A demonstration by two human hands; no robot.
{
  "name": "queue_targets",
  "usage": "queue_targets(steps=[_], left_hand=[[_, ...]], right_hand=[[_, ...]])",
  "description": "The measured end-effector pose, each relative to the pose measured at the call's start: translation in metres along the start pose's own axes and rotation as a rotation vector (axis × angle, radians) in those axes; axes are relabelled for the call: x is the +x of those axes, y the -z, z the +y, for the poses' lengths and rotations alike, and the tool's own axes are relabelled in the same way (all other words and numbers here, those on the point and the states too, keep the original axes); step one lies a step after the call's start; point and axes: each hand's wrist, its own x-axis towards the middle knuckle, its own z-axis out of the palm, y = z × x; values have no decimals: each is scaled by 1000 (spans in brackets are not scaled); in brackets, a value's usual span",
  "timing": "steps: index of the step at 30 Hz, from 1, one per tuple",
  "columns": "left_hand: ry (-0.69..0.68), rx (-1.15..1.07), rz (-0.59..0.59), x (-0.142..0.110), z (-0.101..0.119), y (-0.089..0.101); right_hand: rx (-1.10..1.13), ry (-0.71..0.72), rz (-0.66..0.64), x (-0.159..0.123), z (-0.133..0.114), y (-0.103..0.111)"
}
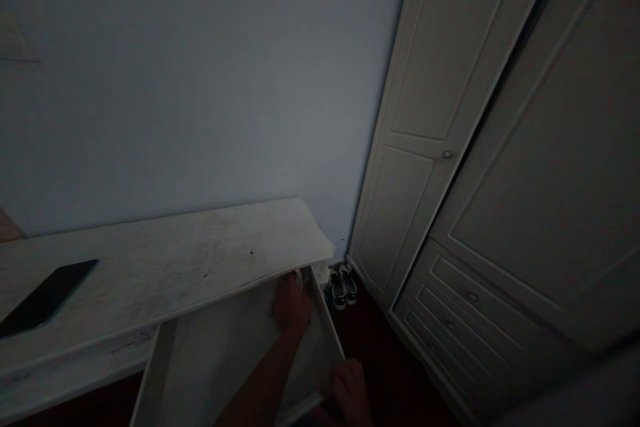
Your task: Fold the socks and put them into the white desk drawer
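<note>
A long white table [225,240] with a worn, stained top stands against the wall, and its drawer [220,353] is pulled out toward me. My left hand [291,300] reaches into the back right corner of this drawer, just under the table's edge. Its fingers are curled together, and a small pale bit shows at their tips, too dim to name. At the drawer's front right corner, my right hand [347,387] is closed over the rim. The drawer's inside shows a pale bottom; part of it is hidden behind my left forearm.
On the table's left lies a flat dark panel [47,297]. A pair of dark and white shoes [343,287] stands on the dark red floor beyond the table's right end. White wardrobe doors [415,147] and small drawers [460,310] rise at the right.
</note>
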Motion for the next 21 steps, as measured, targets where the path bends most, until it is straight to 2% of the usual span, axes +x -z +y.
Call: queue_targets(steps=[4,10,17,21], left_hand=[[-148,-46,-155,5,-13,6],[-330,-89,-460,4,-49,17],[-635,-98,-791,-31,-63,19],[-731,-98,-867,-44,-72,28]], right_hand=[[32,-36,13,-10,2,-6],[46,-28,-25,-2,1,7],[82,-80,-99,25,-11,29],[87,-123,-151,27,-12,35]])
